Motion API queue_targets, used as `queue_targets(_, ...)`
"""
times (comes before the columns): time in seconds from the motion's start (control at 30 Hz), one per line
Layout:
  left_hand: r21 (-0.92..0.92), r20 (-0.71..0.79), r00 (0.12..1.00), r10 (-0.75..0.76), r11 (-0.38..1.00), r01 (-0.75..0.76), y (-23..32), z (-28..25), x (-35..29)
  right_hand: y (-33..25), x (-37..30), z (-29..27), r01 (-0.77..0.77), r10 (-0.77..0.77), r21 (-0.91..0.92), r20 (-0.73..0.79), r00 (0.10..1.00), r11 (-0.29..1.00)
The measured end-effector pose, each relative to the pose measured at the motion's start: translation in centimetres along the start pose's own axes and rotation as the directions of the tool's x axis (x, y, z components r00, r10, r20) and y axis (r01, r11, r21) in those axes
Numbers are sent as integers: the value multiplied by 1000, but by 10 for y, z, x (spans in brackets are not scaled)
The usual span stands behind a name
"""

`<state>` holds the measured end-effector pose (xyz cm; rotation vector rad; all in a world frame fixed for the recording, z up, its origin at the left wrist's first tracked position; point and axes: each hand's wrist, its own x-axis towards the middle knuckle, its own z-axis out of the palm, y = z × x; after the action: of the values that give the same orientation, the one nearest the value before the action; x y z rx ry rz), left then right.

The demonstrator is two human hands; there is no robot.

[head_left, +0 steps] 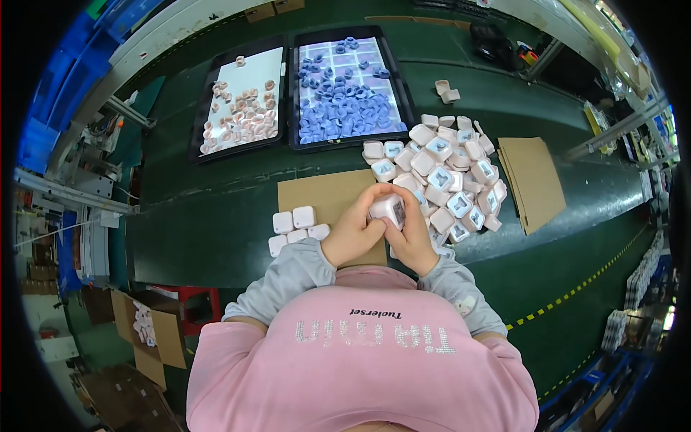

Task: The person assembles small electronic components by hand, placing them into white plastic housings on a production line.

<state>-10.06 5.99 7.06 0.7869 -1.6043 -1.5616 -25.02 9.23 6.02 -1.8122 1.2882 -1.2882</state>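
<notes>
Both hands are together in front of my chest, closed round one small pale pink box with rounded corners. My left hand wraps its left side, and my right hand grips it from the right. A dark patch shows on the box's right face. Beneath them lies a flat cardboard sheet. On its left, several closed pale boxes sit in rows. Just beyond my right hand rises a heap of similar boxes, some with pale blue-rimmed windows.
Farther back, a black tray holds small pink ring-shaped pieces, beside another black tray of blue ones. An opened pale box lies beyond the heap. Cardboard sheets rest at right. Left of the table stand a red stool and an open carton.
</notes>
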Motion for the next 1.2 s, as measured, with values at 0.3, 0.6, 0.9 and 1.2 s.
queue_targets(0.3, 53, 26, 998, 54, 997, -55, -1, -24, 9, 12, 4, -11, -363, 472, 870, 180, 863, 333)
queue_targets(0.6, 695, 92, 940, 329, 655, -298, 14, -8, 20, 8, 15, -7, -391, 583, 920, 298, 756, 36)
queue_targets(0.9, 754, 160, 918, 364, 555, -352, 24, -2, 28, 17, 15, 4, -352, 668, 936, 249, 702, 21)
queue_targets(1.2, 428, -304, 939, 161, 903, -16, 6, -56, 91, 56, 10, -22, -273, 755, 941, 31, 655, 199)
